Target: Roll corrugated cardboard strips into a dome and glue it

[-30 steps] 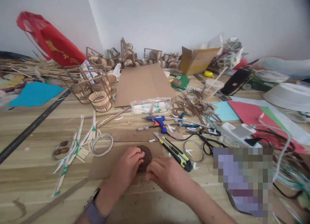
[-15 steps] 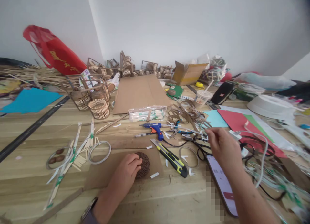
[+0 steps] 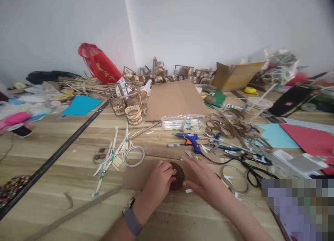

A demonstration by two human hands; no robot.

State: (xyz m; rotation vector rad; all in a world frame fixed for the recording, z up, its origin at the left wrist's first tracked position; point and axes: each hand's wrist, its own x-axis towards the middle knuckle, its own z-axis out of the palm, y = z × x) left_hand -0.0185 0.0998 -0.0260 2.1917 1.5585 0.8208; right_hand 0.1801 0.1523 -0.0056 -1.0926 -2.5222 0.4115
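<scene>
A flat, round coil of brown corrugated cardboard strip (image 3: 179, 178) lies on a piece of cardboard (image 3: 134, 171) in front of me. My left hand (image 3: 161, 178) grips its left side, fingers curled over the edge, with a watch on the wrist. Just right of the coil, my right hand (image 3: 202, 178) is held with thumb and fingers apart and nothing in it. It covers most of a yellow and black utility knife (image 3: 191, 154). Beyond the hands lies a blue hot glue gun (image 3: 191, 140). A metal ring (image 3: 134, 156) and short wooden sticks (image 3: 118, 159) lie to the left.
Small stick buckets (image 3: 133, 115) stand behind, left of a large cardboard sheet (image 3: 174, 100). Packed sticks (image 3: 181, 123), curled brown strips (image 3: 229, 122), scissors (image 3: 254, 171) and a plastic cup (image 3: 257, 107) spread rightward. A long brown strip (image 3: 78, 213) runs across the left front.
My right hand has moved in from above the phone on the right to beside the coil, and its fingers have spread. My left hand stays on the coil. The view has turned left.
</scene>
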